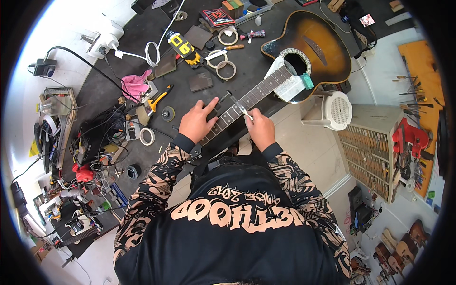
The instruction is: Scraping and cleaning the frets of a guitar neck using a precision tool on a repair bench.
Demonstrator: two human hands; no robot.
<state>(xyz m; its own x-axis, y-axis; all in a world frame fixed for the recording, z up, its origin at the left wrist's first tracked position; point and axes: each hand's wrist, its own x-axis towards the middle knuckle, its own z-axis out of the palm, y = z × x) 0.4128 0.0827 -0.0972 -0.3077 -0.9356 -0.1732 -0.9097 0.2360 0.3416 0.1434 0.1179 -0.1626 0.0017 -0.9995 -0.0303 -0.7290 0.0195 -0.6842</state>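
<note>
**A:** Where is the guitar [335,45]?
**B:** Its body lies face up on the dark bench [180,99], and its neck [256,93] slants down toward the person, within reach of both hands.

**A:** What are the hands doing?
**B:** The left hand [195,122] is spread, palm down at the edge of the neck, its index finger stretched out, probably to steady it. The right hand [261,127] pinches a small silver tool [245,112] between thumb and finger, its tip over the frets; a grip near the tip likely gives finer control. Whether that tip touches the frets is too small to tell.

**A:** Why the white sheet [290,89] by the sound hole [298,61]?
**B:** It seems to shield the varnish, and the green tape [307,81] at its edge presumably keeps it from sliding.

**A:** And the counts?
**B:** One guitar on the bench, two hands, one pinched tool. Three tape rings [225,70] sit near the one yellow power tool [184,50], and one more ring [147,137] lies beside the left forearm. There is one pink cloth [135,85] and one white stool [335,110].
</note>
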